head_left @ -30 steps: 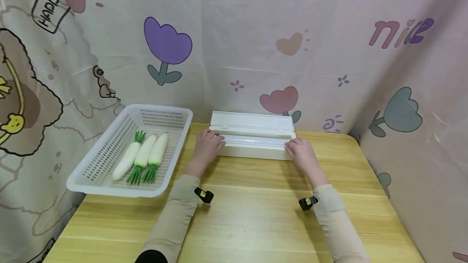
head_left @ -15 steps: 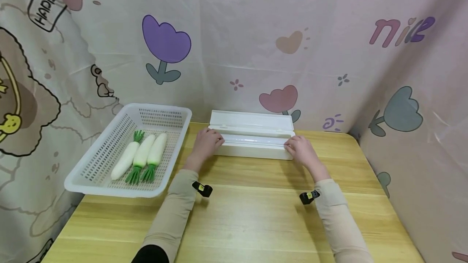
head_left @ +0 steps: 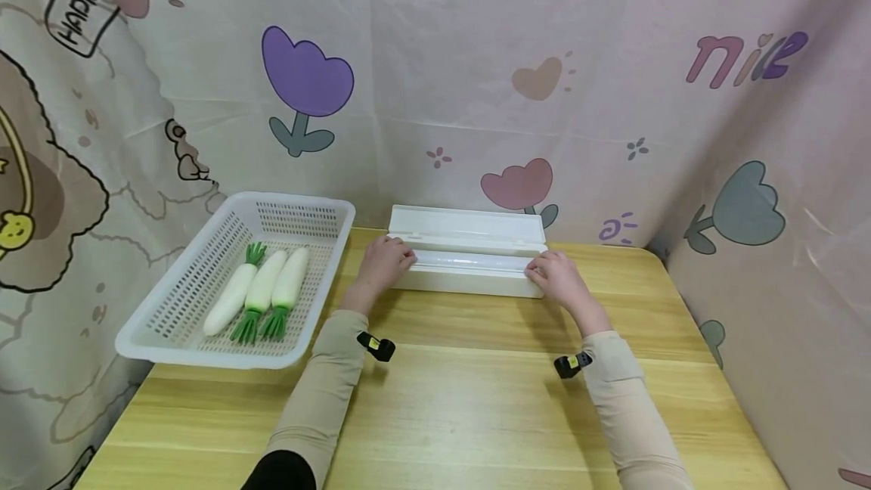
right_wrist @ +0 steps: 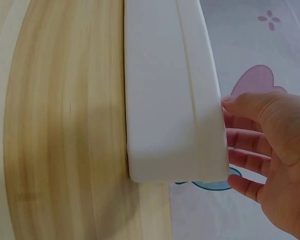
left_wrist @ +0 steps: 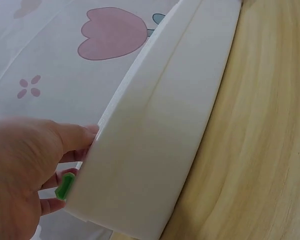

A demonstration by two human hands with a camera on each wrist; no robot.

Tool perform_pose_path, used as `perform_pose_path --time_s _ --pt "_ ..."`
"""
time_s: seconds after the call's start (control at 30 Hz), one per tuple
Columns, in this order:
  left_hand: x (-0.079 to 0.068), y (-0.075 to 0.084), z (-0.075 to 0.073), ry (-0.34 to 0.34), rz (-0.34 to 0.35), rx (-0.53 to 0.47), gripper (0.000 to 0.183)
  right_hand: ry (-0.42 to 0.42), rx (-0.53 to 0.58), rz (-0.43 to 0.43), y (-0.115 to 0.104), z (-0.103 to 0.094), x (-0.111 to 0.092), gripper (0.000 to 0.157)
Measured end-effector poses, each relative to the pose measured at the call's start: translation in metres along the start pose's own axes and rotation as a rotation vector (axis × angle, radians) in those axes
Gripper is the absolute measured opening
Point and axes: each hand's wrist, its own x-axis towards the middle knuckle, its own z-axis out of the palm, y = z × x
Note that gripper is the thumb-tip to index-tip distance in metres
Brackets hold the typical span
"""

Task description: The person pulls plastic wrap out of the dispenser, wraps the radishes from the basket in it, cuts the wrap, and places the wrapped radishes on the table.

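Observation:
A white cling film dispenser (head_left: 469,280) lies lengthwise at the back of the table with its lid (head_left: 469,224) raised. A glossy strip of clear cling film (head_left: 469,260) runs along its opening. At the dispenser's left end, my left hand (head_left: 384,263) pinches at the film edge with thumb and bent fingers. My right hand (head_left: 559,278) does likewise at the right end. The film between the fingertips is too thin to make out. A small green piece (left_wrist: 65,186) shows beside the left fingers in the left wrist view.
To the left stands a white perforated basket (head_left: 204,248) holding three white radishes (head_left: 289,278) with green tops. The wooden table (head_left: 469,399) stretches in front of the dispenser. A patterned curtain (head_left: 435,82) hangs close behind it.
The head view has shifted slightly. My right fingertips have moved a little inward along the dispenser; the left hand has hardly moved. Lid, basket and radishes stay as they were.

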Motion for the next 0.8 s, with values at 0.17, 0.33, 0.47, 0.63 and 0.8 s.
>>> perform_pose_path --time_s 0.17,0.33,0.47,0.63,0.8 --pt "0.001 -0.001 0.004 0.017 -0.01 -0.001 0.023 0.014 0.006 -0.004 -0.007 0.003 0.004 0.022" --pt "0.002 -0.001 0.007 0.022 -0.019 0.013 0.023 0.028 -0.016 -0.004 -0.011 0.007 0.008 0.022" --pt "0.004 -0.002 0.01 0.04 -0.014 0.024 0.023 0.036 -0.031 0.001 -0.013 0.009 0.012 0.023" --pt "0.004 -0.002 0.009 0.074 -0.013 0.025 0.021 0.032 -0.068 -0.001 -0.014 0.01 0.016 0.024" --pt "0.004 -0.002 0.009 0.085 -0.013 0.018 0.021 0.023 -0.094 0.012 -0.015 0.009 0.021 0.021"
